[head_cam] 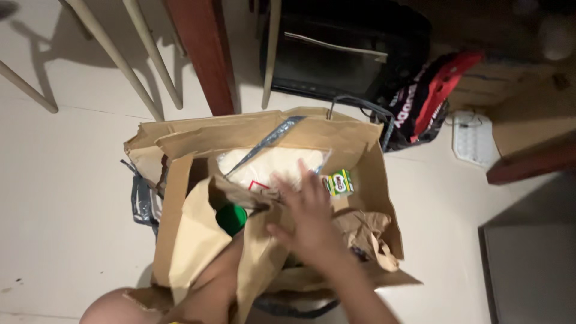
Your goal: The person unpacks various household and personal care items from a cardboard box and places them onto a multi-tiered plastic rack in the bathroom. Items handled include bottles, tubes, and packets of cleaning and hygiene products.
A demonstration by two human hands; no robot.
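Right hand (306, 219) makes no closed grip: its fingers are spread wide and lie flat over the things inside the open cardboard box (378, 198), holding nothing that I can see. From this hand, the small green carton (340, 182) lies at about 1 o'clock, just beside the fingertips, and I cannot tell if they touch it. The carton stands near the right wall of the box, with its face turned up to the camera. At about 11 o'clock from the hand is the white bag (270, 165), whose long axis runs from 9 to 3 o'clock across the back of the box; the fingertips reach over its near edge.

Left hand goes down into the brown paper bag (198, 234) at about 8 o'clock from the right hand. Only the forearm (210, 288) shows, so the state of this grip is hidden. Just beside the arm, at 12 o'clock from it, a green round thing (231, 219) looks out between the paper folds; its shape is mostly covered. The right hand is clearly the nearer one to the carton.

Crumpled brown paper (366, 231) fills the right part of the box. The picture is a little blurred at the fingers, and the near edge of the box is cut off by the arms. The box stands on a pale floor (66, 192).
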